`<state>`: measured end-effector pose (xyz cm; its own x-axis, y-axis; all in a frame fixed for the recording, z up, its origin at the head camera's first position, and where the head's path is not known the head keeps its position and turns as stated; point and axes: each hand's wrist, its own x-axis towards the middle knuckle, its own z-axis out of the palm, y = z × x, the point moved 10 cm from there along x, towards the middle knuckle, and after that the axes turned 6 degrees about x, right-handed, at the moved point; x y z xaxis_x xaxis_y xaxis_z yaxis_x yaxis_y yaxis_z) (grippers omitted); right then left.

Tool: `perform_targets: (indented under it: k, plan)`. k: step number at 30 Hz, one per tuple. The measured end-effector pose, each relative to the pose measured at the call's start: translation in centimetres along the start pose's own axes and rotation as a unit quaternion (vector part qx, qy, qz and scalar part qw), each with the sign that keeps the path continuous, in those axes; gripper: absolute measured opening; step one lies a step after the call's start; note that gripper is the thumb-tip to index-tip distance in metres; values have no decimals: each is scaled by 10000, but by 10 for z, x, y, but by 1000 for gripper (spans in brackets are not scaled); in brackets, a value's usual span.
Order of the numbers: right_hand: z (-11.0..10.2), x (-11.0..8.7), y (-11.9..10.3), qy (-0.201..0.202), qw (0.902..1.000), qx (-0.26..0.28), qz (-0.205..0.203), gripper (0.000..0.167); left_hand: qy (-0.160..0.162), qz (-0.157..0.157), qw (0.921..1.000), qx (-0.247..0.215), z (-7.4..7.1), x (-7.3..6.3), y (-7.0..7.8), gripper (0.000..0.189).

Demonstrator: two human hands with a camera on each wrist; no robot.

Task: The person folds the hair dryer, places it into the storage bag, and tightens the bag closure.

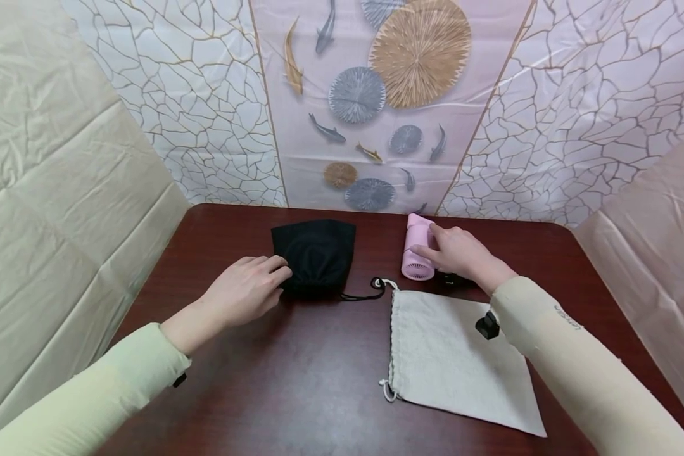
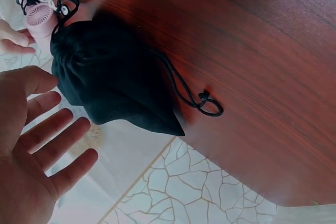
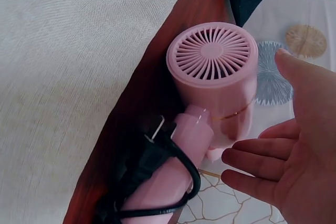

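A black drawstring pouch [image 1: 315, 253] lies near the back of the table, its mouth drawn together. My left hand [image 1: 247, 288] is at the pouch's left side; in the left wrist view its fingers [image 2: 52, 132] are spread loosely and grip nothing. Toward the right lies a pink hair dryer [image 1: 417, 247], its vented end facing me. Beside it is my right hand [image 1: 462, 253], thumb and fingers apart around the body; whether they touch it I cannot tell. A black cord with a plug [image 3: 142, 158] is bundled at the dryer's handle [image 3: 165, 182].
A flat off-white drawstring bag [image 1: 462, 361] lies in front of the dryer, with cord loops at its left edge. The black pouch's cord [image 1: 367, 293] trails toward it. A patterned cloth [image 1: 205, 95] hangs behind the dark reddish table [image 1: 296, 380].
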<state>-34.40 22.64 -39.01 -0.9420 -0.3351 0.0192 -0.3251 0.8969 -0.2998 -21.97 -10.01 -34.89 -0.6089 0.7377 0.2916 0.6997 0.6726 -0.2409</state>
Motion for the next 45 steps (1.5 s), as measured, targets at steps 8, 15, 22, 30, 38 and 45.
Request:
perform_targets:
  k: [8, 15, 22, 30, 38, 45]
  plan:
    - [7, 7, -1, -135, 9994, -213, 225, 70, 45, -3, 10000, -4, 2, -3, 1, 26]
    - [17, 14, -2, -302, 9979, -429, 374, 93, 8, 20, 10000, -14, 4, -3, 4, 26]
    - [18, 12, -4, -374, 9983, -371, 253, 75, 10, 16, 10000, -22, 5, -4, 5, 25]
    - [19, 6, -15, -502, 9978, -273, -341, 55, 62, -4, 10000, -53, 6, -7, 5, 25]
    - [21, 1, -14, -664, 9960, -184, -564, 77, -5, -42, 9999, -94, 8, -8, 5, 23]
    - [21, -5, -15, -835, 9944, -110, -633, 83, -3, -36, 9999, -135, 10, -9, 6, 23]
